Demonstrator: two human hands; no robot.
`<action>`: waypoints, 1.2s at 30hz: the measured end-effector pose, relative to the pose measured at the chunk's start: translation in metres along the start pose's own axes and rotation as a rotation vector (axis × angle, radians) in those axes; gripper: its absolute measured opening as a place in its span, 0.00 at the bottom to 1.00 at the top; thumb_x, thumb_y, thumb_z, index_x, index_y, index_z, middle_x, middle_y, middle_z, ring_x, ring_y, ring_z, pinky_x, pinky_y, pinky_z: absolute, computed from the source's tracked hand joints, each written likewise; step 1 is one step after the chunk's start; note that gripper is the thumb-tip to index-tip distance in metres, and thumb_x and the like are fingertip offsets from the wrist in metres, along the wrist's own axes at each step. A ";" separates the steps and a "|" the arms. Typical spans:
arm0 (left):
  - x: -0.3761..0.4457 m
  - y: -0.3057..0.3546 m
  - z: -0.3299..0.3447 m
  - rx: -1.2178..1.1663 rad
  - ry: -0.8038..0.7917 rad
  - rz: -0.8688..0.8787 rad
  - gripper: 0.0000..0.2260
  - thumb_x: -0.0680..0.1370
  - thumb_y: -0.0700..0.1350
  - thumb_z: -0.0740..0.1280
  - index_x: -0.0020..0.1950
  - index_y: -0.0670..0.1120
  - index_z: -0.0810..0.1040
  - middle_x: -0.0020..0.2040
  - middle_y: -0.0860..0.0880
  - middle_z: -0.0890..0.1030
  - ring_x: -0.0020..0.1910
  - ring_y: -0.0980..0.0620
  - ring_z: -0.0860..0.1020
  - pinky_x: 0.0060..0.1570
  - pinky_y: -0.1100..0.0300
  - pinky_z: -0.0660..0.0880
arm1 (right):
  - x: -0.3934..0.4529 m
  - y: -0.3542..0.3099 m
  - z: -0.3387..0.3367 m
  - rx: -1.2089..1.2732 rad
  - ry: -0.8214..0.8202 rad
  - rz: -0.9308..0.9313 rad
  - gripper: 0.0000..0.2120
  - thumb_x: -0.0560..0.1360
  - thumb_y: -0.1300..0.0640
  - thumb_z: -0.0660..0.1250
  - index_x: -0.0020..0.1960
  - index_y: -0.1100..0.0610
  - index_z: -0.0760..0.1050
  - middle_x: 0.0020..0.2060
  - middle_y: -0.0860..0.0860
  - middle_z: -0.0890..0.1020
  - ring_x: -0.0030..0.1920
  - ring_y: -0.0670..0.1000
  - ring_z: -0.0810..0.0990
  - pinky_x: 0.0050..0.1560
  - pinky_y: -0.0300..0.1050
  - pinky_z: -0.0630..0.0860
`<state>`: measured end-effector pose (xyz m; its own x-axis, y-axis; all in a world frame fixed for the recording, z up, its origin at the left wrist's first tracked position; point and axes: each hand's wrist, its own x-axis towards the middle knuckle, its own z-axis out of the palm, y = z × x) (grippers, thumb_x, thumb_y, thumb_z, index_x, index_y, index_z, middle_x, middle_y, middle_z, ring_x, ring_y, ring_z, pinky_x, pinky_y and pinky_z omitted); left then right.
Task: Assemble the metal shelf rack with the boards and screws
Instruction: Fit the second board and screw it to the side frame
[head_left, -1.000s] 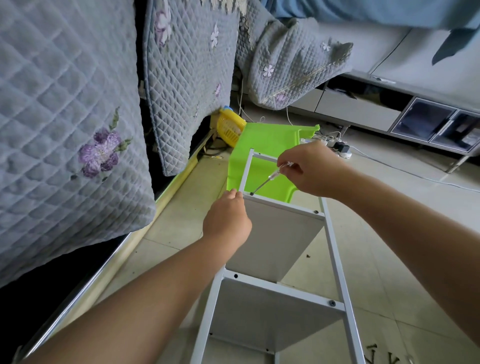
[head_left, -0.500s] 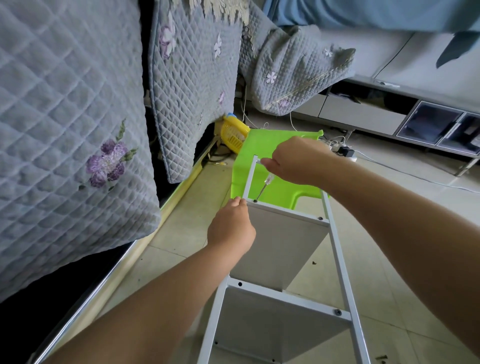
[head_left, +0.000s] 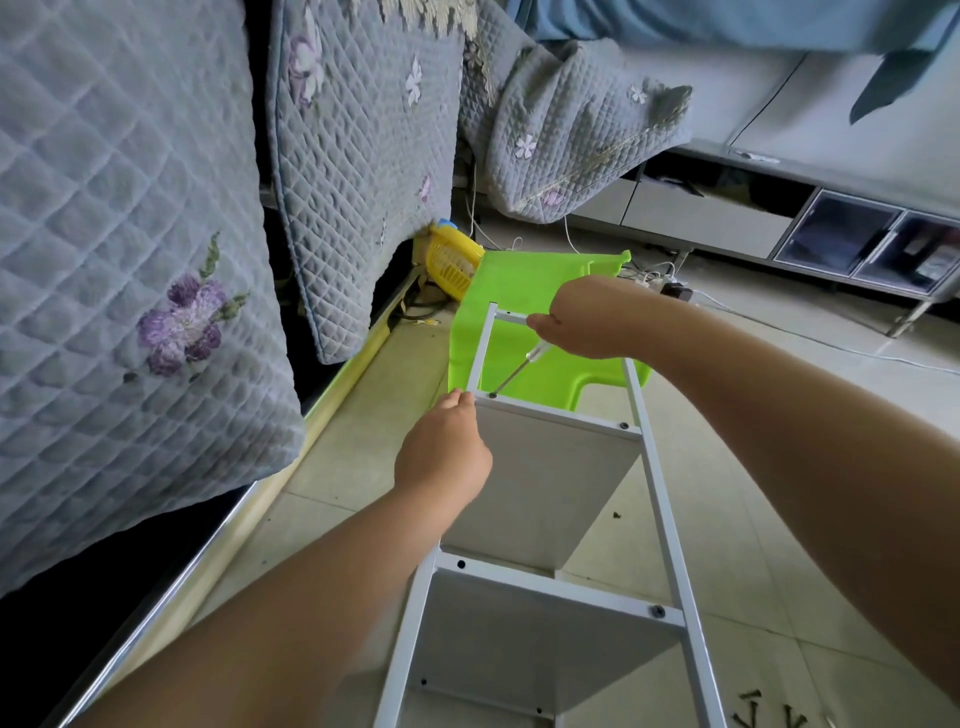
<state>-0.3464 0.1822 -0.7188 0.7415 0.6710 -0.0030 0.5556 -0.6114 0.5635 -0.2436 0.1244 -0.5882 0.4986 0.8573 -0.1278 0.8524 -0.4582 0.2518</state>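
A white metal rack frame (head_left: 662, 525) lies along the floor, with two white boards (head_left: 540, 483) fixed between its rails. My right hand (head_left: 587, 317) grips a clear-handled screwdriver (head_left: 519, 366) whose tip sits on a screw (head_left: 492, 396) at the left end of the upper board's crossbar. My left hand (head_left: 444, 452) holds the left rail and board corner right beside that screw. Dark screws show in the other crossbar holes (head_left: 657, 611).
A green plastic stool (head_left: 524, 280) lies under the frame's far end, with a yellow basket (head_left: 451, 255) behind it. Quilted grey covers (head_left: 156, 260) hang at the left. Loose screws (head_left: 748, 714) lie on the tiled floor at the bottom right. A power strip and cables (head_left: 675, 291) lie beyond.
My right hand has moved left and down over the frame, tilting the screwdriver steeper onto the screw. The view has shifted slightly; my left hand has stayed at the rail corner.
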 end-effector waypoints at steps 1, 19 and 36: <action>0.000 0.001 0.000 0.005 -0.002 -0.001 0.22 0.80 0.38 0.52 0.75 0.45 0.56 0.76 0.50 0.56 0.73 0.52 0.58 0.67 0.59 0.61 | -0.001 0.001 0.001 0.036 -0.007 0.012 0.24 0.82 0.49 0.47 0.31 0.60 0.60 0.30 0.51 0.63 0.41 0.54 0.66 0.42 0.42 0.61; -0.008 0.005 -0.003 0.206 -0.027 0.015 0.21 0.80 0.38 0.52 0.73 0.42 0.58 0.74 0.48 0.59 0.69 0.47 0.65 0.61 0.56 0.66 | -0.010 0.023 0.030 0.211 0.090 0.189 0.23 0.82 0.49 0.47 0.54 0.66 0.73 0.57 0.61 0.76 0.58 0.59 0.74 0.53 0.47 0.70; -0.050 0.154 0.088 0.482 -0.268 0.450 0.21 0.79 0.51 0.57 0.66 0.39 0.68 0.71 0.40 0.62 0.73 0.44 0.55 0.71 0.50 0.54 | -0.203 0.126 0.300 0.766 -0.435 0.826 0.12 0.80 0.59 0.51 0.40 0.60 0.66 0.32 0.53 0.68 0.29 0.49 0.67 0.22 0.38 0.67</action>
<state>-0.2648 0.0177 -0.7041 0.9706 0.2215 -0.0937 0.2325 -0.9640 0.1293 -0.1899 -0.1778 -0.8183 0.8230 0.1569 -0.5459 0.0499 -0.9774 -0.2056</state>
